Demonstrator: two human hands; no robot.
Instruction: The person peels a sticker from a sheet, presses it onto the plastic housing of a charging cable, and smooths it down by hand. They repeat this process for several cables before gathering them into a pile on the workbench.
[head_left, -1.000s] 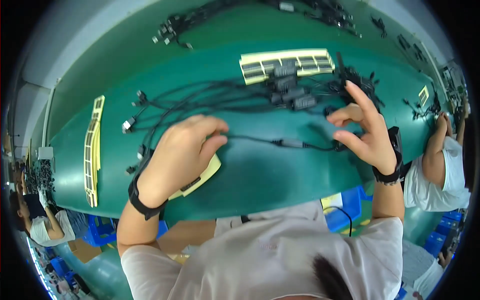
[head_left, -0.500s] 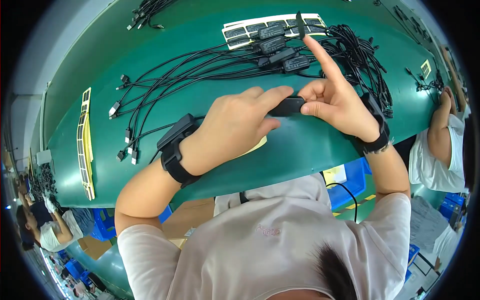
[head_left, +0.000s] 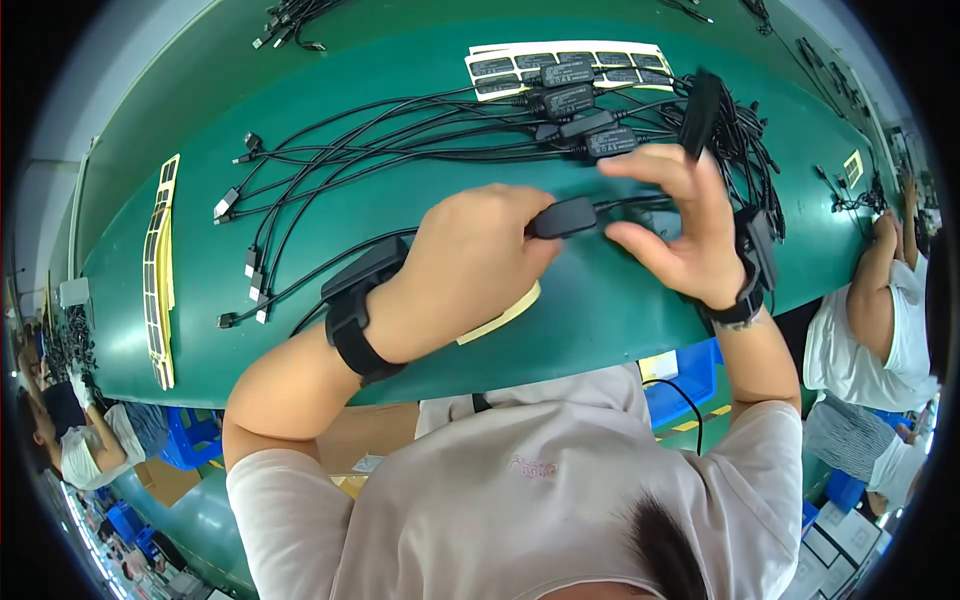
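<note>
Since the earlier frame, the right hand [head_left: 690, 235] has come off the end of the black box [head_left: 567, 217]; its thumb and fingers are spread, and a flat black piece [head_left: 701, 115] at the index fingertip shows more of its face. The left hand [head_left: 480, 240] grips the box by its left end, a cord leading toward the right fingers. I judge the step as handling this one box; the next move seems to call for a steady left grip and careful right fingertips. Around both hands spreads the green table [head_left: 560, 340]. Outward of the right hand sits a co-worker [head_left: 840, 345]. Beyond the hands lie black cables [head_left: 330, 150], then a label sheet [head_left: 490, 68]; beneath the left hand, a yellowish sheet [head_left: 505, 312] peeks out.
</note>
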